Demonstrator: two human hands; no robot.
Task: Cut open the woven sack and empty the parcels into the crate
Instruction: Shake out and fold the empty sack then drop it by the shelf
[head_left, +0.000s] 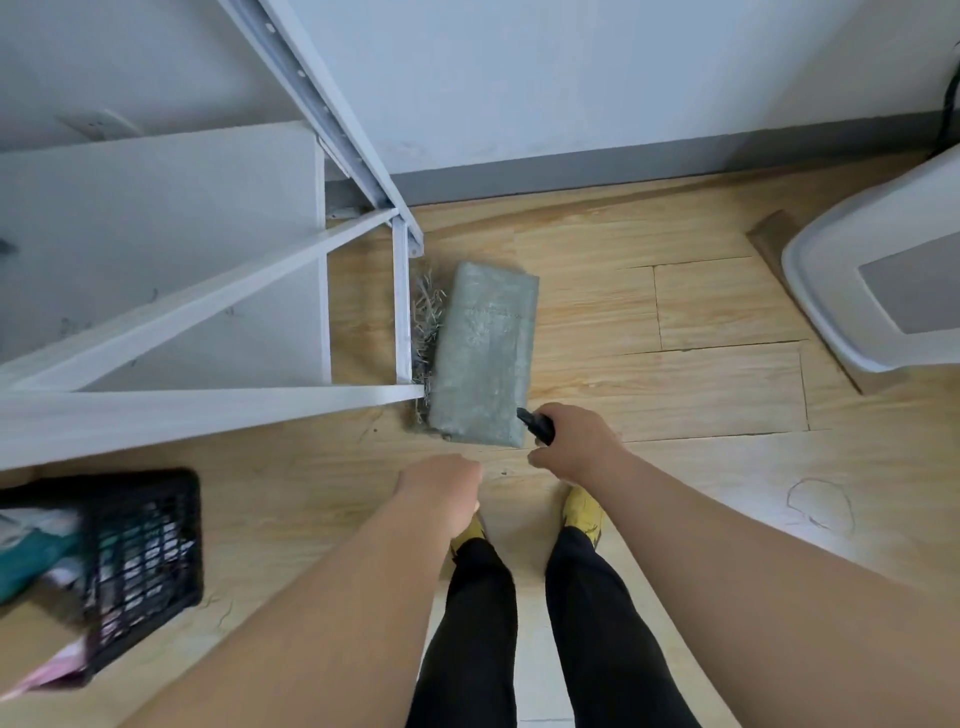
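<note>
A folded grey-green woven sack (485, 353) lies flat on the wooden floor, its frayed edge against the foot of a white shelf frame. My right hand (574, 447) is closed around a black-handled cutter (537, 425), whose tip sits at the sack's near right corner. My left hand (441, 491) hovers just in front of the sack's near edge, fingers curled with nothing in them. A black plastic lattice crate (143, 561) stands at the lower left, holding several parcels in teal, white and pink wrapping.
The white metal shelf frame (218, 312) fills the left side, its base bars resting on the floor. A white and grey plastic bin (883, 280) stands at the right. A grey skirting board and white wall run behind. My legs and yellow shoes are below.
</note>
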